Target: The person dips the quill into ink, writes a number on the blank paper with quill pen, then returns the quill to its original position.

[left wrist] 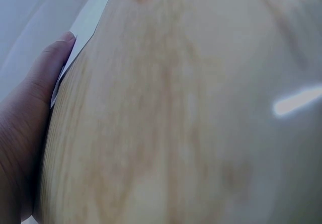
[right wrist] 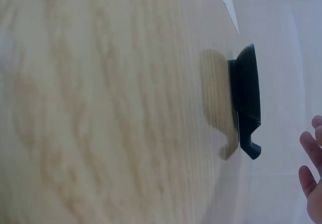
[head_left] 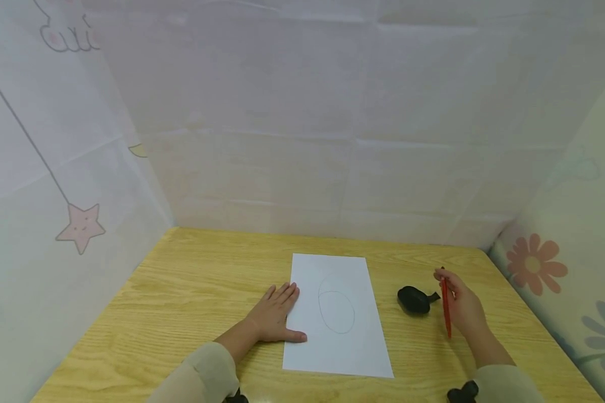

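Note:
A white sheet of paper (head_left: 338,358) lies on the table, with two overlapping ovals (head_left: 336,312) drawn on it in thin grey line. My left hand (head_left: 274,316) rests flat across the sheet's left edge, fingers straight and thumb out to the side. To the right of the paper, my right hand (head_left: 466,308) holds a slim red pen (head_left: 446,310) above the table. Between that hand and the sheet sits a rounded black object (head_left: 413,300) with a short stub handle, whose hooked end shows in the right wrist view. The pen is out of both wrist views.
The wood-grain table (head_left: 181,313) runs back to a pale cloth backdrop (head_left: 292,168). Printed cloth walls (head_left: 534,319) stand close on both sides. A black wrist device (head_left: 462,392) shows at my right sleeve.

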The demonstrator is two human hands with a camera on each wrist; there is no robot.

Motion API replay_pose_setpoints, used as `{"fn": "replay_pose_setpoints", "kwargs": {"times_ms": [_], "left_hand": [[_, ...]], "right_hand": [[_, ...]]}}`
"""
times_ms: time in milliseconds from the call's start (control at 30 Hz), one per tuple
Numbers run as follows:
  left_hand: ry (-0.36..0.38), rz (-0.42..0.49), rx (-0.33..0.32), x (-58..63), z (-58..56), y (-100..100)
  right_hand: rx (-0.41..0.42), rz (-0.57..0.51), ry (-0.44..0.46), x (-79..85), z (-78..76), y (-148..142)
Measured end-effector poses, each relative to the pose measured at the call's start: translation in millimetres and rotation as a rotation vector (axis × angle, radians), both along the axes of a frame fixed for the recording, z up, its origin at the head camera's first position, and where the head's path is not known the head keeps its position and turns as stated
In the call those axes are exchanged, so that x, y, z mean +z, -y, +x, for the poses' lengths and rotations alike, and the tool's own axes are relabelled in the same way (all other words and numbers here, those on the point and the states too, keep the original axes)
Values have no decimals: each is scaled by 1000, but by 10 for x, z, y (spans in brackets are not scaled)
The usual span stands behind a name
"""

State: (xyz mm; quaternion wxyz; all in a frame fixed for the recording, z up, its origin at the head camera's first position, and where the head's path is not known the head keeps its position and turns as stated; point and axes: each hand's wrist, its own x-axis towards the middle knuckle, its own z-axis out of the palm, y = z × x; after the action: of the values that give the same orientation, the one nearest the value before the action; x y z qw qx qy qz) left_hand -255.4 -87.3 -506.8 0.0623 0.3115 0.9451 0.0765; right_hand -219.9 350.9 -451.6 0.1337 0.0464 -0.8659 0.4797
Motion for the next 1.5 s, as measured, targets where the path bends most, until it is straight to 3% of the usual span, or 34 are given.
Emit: {"fn": "replay_pose_setpoints", "kwargs": {"times_ms": [67, 100, 533, 767, 1000, 1500], "left_hand": [[-2, -5, 3, -2, -3, 0], [-3, -7, 3, -2, -5, 0], [0, -7, 5, -33, -17, -11], [6, 10, -1, -18, -5, -8], [4, 8, 1, -9, -4, -5], [1, 20, -3, 30, 23, 6]], "right_hand": [[-152, 343, -40, 50, 9, 30], [-153, 349, -15, 74, 14, 39], [-56, -7, 8, 78, 48, 37], [-108, -101, 86, 9, 93, 37], [-158, -17, 129, -51, 91, -9], [-300, 70, 322, -171, 99, -36]]}}
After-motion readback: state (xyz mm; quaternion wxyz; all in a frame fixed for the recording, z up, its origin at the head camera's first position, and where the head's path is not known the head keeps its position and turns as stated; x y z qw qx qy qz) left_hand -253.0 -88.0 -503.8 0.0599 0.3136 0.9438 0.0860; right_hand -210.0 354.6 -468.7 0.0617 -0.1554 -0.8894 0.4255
